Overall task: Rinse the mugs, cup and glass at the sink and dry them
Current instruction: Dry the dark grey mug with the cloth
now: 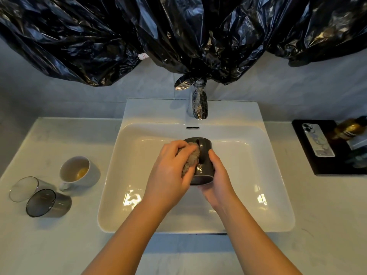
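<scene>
dark mug (200, 155) is over the middle of the sink (248, 175), lying on its side with the handle up, held clear of the basin floor. right hand (218, 181) cups it from below and the near end, fingers wrapped round the body. left hand (170, 167) is bunched round a grey-brown cloth (190, 161) and presses it against the mug's left flank, right beside the handle. no stream shows from the tap (198, 105), so i read this as the wipe-down of this mug, outside wall in hand; which end is the mouth, i cannot tell.

next move, by my reckoning: turn the mug in the right hand so the cloth reaches round the handle and inside, then set it down dry. wet glaze, so a firm hold matters.

lots left to do. on the counter (49, 245) to the left stand a white cup (77, 172) with a yellowish pool in its bottom, a clear glass (25, 187) and a smoky glass (47, 203), the two glasses touching or nearly so, the cup just beside them.

room: the basin is wide on both sides of the hands, the tap spout is well behind the mug. right counter carries a black tray (325, 165) with a phone (317, 139) and an amber bottle (349, 128), so keep drips off that side. black plastic sheeting (178, 36) hangs above the tap.
</scene>
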